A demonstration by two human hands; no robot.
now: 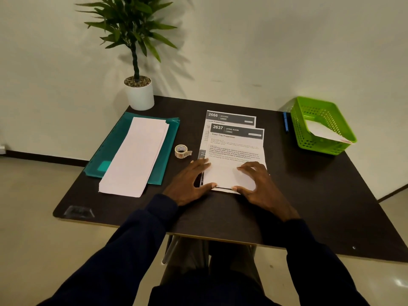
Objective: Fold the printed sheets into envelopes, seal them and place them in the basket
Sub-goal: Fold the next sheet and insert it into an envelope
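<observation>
One camera on the head looks forward and down at the near table (320,195), with the wall (242,51) behind

Potted plant (136,62) at the table's (331,206) far corner, blue pen (285,121) lying opposite

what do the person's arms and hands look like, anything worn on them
Both arms are covered by long dark navy sleeves of plain fabric, reaching to the wrists, with no visible logo or marking. The left hand and right hand are bare: no gloves, and no rings, watch or bracelet can be seen.
</observation>
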